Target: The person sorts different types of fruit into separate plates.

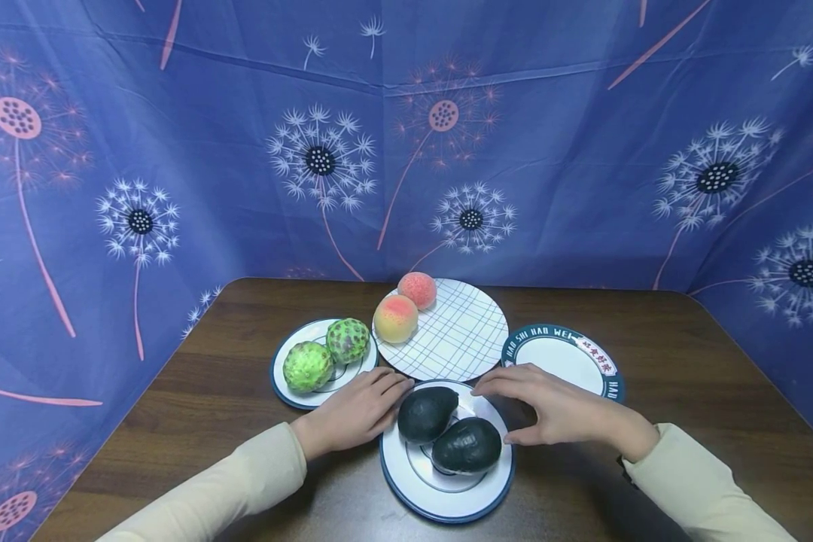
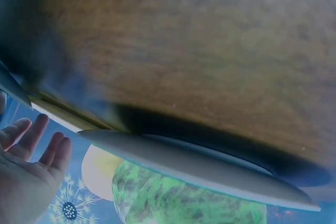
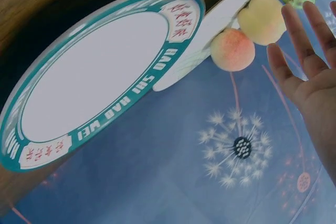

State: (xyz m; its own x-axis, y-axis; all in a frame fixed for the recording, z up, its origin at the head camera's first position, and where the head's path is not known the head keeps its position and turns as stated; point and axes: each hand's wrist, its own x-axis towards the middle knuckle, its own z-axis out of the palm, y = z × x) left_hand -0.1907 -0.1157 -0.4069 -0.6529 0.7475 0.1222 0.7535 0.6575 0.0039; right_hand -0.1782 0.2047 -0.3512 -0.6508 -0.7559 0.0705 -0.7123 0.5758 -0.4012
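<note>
Two dark avocados [image 1: 466, 446] lie on a white plate with a blue rim [image 1: 440, 508] at the front of the table. My left hand [image 1: 357, 409] is at this plate's upper left edge, fingertips right at the rim beside the farther avocado [image 1: 428, 414]. Across from it, my right hand [image 1: 549, 403] has its fingers spread at the upper right rim, thumb near the closer avocado. Nothing lies in either palm. The left wrist view shows the left hand [image 2: 31, 177] with fingers extended; in the right wrist view the right hand [image 3: 315, 77] looks similar.
To the left, a small plate [image 1: 279, 385] bears two bumpy green fruits [image 1: 308, 366]. Behind, a grid-patterned plate [image 1: 457, 331] carries a yellow-pink peach [image 1: 396, 319] and a redder peach [image 1: 417, 290]. A green-rimmed plate with lettering [image 1: 562, 361] stands at right, partly behind my right hand.
</note>
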